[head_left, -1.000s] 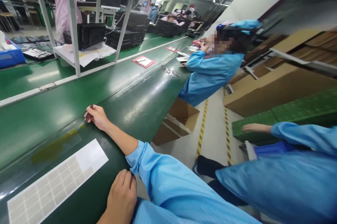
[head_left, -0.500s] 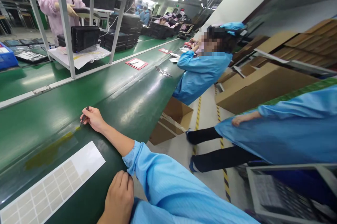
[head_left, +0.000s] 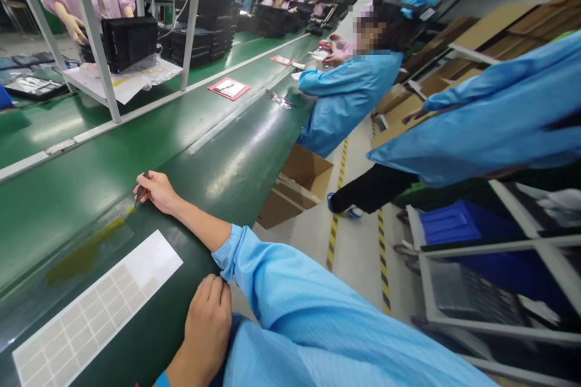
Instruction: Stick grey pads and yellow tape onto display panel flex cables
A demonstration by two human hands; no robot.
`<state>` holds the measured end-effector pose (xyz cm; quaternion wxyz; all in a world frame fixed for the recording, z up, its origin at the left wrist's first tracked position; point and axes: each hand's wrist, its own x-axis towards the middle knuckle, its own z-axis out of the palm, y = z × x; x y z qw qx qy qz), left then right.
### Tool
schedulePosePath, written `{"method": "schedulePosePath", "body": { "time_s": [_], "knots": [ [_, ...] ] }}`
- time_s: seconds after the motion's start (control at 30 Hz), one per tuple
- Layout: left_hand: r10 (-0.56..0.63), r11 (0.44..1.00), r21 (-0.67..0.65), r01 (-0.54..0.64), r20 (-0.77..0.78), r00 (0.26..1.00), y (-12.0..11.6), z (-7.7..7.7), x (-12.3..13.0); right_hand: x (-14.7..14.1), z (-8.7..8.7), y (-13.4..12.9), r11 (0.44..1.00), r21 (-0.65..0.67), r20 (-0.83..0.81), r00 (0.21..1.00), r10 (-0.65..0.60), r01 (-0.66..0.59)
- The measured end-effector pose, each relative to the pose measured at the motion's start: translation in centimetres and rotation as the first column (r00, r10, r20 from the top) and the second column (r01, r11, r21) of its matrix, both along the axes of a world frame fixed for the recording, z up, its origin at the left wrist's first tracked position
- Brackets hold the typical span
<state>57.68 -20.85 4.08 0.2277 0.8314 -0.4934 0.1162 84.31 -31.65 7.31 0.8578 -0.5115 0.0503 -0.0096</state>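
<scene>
My right hand [head_left: 157,192] reaches over the green bench, its fingers closed round slim dark tweezers [head_left: 139,193]. The tweezers' tip points down at the near end of a yellow translucent strip [head_left: 86,251] stuck to the surface under a clear film. Below it lies a white sheet of grey rectangular labels [head_left: 97,311], with a bare patch at its upper right end. My left hand [head_left: 207,317] rests back up at the bench's near edge, fingers loosely together and fingertips partly hidden, with nothing visible in it.
Farther along the green bench [head_left: 236,157] lie a red-edged card [head_left: 229,88] and small metal parts [head_left: 279,99]. A grey frame stand [head_left: 188,29] rises at the left. Two people in blue coats are at the right, near a cardboard box [head_left: 295,184] and a rack [head_left: 490,323].
My right hand has shifted slightly left with the tweezers. The view has tilted a little. A person in blue at the right has walked along the aisle, and the pink-sleeved person's hands have moved.
</scene>
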Motion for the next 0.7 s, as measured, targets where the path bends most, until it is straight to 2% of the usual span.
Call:
{"method": "schedulePosePath", "body": {
  "time_s": [0.4,0.6,0.7],
  "knots": [
    [-0.002,0.999,0.043,-0.002,0.096,0.995,0.04,0.87,-0.31,-0.29,0.16,-0.15,1.0,0.025,-0.004,1.0,-0.004,0.004],
    [0.135,0.984,0.075,-0.159,0.253,0.958,0.35,0.77,-0.87,-0.31,0.0,-0.15,0.999,0.039,-0.008,1.0,0.0,0.001],
    [0.147,0.982,0.065,-0.176,0.319,0.936,0.28,0.57,-1.0,-0.17,0.02,0.01,1.0,0.029,-0.018,1.0,-0.002,0.003]
  ]
}}
